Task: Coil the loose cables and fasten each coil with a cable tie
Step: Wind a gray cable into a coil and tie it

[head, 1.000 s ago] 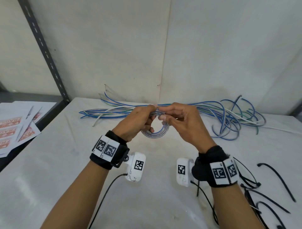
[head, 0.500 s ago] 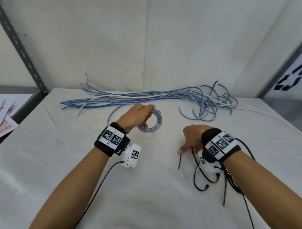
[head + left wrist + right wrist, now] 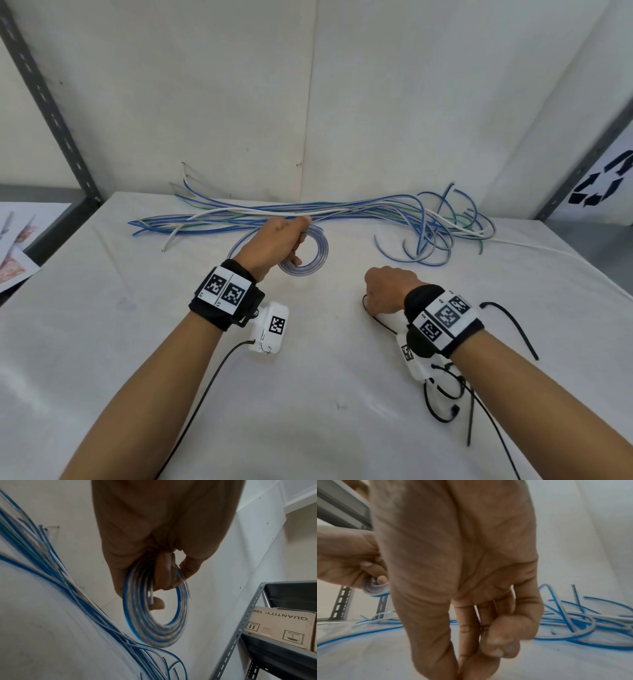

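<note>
Head camera view: the left hand (image 3: 277, 240) grips a finished coil (image 3: 313, 253) of blue-and-clear cable just above the counter (image 3: 102, 342), apparently so it cannot spring open. The right hand (image 3: 385, 291) pinches a black cable tie (image 3: 378, 320), likely to bind it; loose cables (image 3: 342, 212) lie behind.

Storeroom or workshop corner: white-covered worktable (image 3: 102, 342) against plain white walls; grey slotted-steel shelving (image 3: 243, 628) holding a cardboard carton (image 3: 281, 627) printed "QUANTITY"; loose blue cables (image 3: 428, 222); black cable ties (image 3: 513, 325).
</note>
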Demonstrator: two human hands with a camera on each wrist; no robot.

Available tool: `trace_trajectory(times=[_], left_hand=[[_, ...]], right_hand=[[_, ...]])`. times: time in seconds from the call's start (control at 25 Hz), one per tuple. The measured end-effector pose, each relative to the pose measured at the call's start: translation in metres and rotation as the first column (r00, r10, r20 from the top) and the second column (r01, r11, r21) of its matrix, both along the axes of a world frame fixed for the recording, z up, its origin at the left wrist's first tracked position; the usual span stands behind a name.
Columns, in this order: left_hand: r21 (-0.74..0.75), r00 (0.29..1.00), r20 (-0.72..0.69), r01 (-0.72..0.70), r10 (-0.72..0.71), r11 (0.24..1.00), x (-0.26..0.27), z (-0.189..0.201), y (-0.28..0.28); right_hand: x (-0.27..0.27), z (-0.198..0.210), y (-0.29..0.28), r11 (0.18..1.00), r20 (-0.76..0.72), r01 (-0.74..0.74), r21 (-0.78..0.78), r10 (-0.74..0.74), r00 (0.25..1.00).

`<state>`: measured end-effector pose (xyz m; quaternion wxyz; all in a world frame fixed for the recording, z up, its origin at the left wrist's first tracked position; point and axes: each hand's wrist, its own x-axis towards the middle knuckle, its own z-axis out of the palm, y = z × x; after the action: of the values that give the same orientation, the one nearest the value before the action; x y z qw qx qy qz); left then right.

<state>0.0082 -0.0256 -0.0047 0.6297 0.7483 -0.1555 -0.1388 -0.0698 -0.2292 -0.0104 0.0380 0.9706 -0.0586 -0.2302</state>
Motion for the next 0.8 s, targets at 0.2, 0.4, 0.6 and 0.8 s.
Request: trace_trajectory(times=[0.2,0.4,0.6,0.8], left_hand=[[-0.044,0.997,-0.011,-0.073,0.072,0.996,0.007,0.001,0.009],[-0.041,0.989,0.006,-0.148,0.148,0.988,0.016,-0.002,0.017],[0.006,0.981,0.108,-0.16,0.158,0.987,0.014,0.001,0.017],[0.137,0.931,0.331,-0.21,0.155,0.968,0.014,-0.003,0.019]], right_hand=[[0.003,-0.001,0.01,0.997,0.052,-0.079,0.009,0.079,0.996],[0.002,0.045,0.028,0.76,0.514,-0.34,0.553,0.009,0.858],[0.013,0.06,0.062,0.8,0.511,-0.428,0.421,0.181,0.841],[0.034,0.059,0.069,0.947,0.632,-0.311,0.082,0.192,0.751]])
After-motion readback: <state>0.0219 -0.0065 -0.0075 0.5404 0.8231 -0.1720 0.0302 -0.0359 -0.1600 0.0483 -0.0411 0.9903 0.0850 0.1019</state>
